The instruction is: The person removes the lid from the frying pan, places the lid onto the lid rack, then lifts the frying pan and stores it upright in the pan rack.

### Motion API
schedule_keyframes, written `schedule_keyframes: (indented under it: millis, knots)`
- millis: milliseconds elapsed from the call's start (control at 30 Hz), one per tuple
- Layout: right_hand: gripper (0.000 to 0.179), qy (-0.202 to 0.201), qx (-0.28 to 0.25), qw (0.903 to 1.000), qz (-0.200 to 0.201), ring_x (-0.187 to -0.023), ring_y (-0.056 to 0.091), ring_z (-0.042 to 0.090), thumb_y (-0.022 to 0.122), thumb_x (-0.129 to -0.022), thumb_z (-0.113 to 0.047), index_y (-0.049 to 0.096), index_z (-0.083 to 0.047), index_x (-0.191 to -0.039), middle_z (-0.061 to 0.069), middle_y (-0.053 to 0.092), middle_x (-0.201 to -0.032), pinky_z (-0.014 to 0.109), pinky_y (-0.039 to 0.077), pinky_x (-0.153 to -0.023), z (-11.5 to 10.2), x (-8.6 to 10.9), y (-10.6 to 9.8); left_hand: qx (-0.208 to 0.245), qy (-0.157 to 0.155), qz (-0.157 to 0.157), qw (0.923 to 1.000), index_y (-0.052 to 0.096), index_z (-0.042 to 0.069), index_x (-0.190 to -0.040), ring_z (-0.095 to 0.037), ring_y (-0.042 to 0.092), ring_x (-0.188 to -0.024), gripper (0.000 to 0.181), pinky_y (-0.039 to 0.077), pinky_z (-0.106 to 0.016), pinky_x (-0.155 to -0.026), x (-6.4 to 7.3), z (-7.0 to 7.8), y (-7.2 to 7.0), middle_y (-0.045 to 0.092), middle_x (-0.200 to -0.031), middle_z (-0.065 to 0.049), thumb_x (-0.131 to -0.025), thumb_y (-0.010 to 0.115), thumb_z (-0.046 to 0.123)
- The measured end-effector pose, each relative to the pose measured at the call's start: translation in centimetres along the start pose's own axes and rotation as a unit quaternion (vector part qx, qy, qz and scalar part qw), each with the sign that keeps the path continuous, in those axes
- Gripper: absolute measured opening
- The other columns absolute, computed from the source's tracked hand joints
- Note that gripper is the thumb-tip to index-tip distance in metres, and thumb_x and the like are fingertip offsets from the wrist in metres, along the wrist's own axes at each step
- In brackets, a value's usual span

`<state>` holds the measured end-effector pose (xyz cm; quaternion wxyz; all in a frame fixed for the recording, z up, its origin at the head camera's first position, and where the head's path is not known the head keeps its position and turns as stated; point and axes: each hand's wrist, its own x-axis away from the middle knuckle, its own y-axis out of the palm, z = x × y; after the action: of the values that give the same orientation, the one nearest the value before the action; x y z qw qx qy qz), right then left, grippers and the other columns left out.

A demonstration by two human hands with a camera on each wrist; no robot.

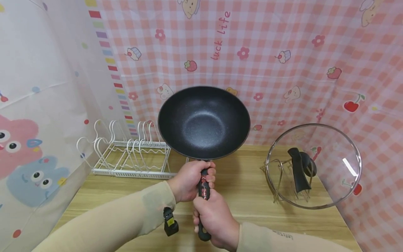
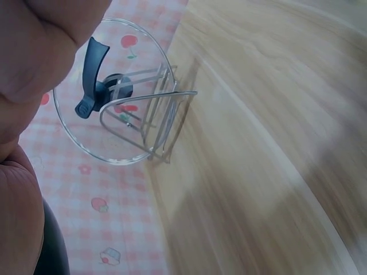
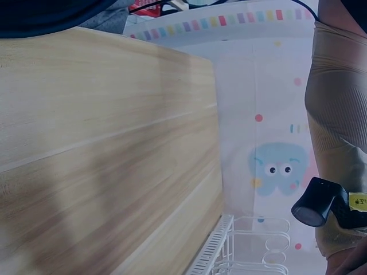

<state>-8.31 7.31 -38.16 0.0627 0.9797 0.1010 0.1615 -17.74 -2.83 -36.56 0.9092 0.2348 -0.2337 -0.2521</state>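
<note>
A black wok [image 1: 204,127] is held up above the table, its inside facing the head camera. My left hand [image 1: 189,180] grips the upper part of its black handle [image 1: 204,190], close to the pan. Lower down, my right hand [image 1: 217,217] wraps round the same handle, whose end with a hanging hole sticks out below. In the left wrist view the fingers of my left hand [image 2: 34,86] fill the left side, with a dark bit of the wok [image 2: 51,246] below them.
A white wire rack [image 1: 132,161] stands at the table's back left. At the right a glass lid [image 1: 333,168] with a black knob leans on a metal wire stand [image 1: 278,185]. Patterned cloth [image 1: 267,28] hangs round the wooden table [image 1: 252,196].
</note>
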Motion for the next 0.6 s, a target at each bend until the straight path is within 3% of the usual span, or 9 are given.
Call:
schedule_keyframes:
  millis: [600]
  knots:
    - [0.02,-0.011,-0.007,0.9999,-0.007,-0.049,0.049,0.013,0.051,-0.085,-0.006,0.048,-0.007,-0.105,-0.001,0.051,-0.062,0.027,0.049,-0.045,-0.1,-0.3,1.5,0.005,0.002,0.006,1.0,0.046,0.014,-0.097,-0.004,0.04,-0.057,0.016,0.04,-0.018,-0.058,1.1,0.8,-0.8,0.041,-0.071,0.008,-0.108,0.034,0.016]
